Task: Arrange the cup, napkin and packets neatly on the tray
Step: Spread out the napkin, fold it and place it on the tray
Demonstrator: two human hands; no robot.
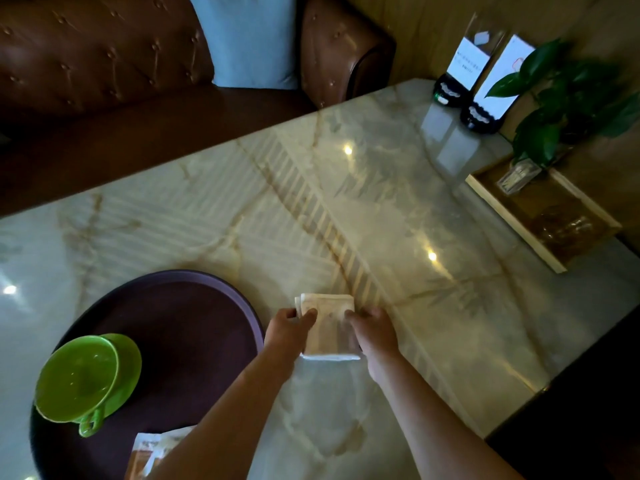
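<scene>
Two of the task's items sit on the round dark tray (194,306) at lower left: the green cup (78,377) on its green saucer (130,362), toward the tray's near-left part, handle pointing at the camera, and some packets (152,452) at the near edge, partly hidden under the left forearm. How many packets lie there cannot be told.

Still off the tray: a flat pale stack (329,327) on the marble table (415,202), just right of the tray rim. Top layer looks tan and printed, with a white layer showing at its near edge; probably napkin with packets, but which is which is unclear.

Left hand (289,329) grips the stack's left edge, thumb on top. Right hand (372,336) holds the right edge, fingers curled over the side. Hands apart, one on each side, both clamped on the stack. Both forearms reach forward from the bottom of the view, wrists low, near the tabletop.

Judgement: roughly halfway. Stack needs to go onto the tray, then final tidying.
</scene>
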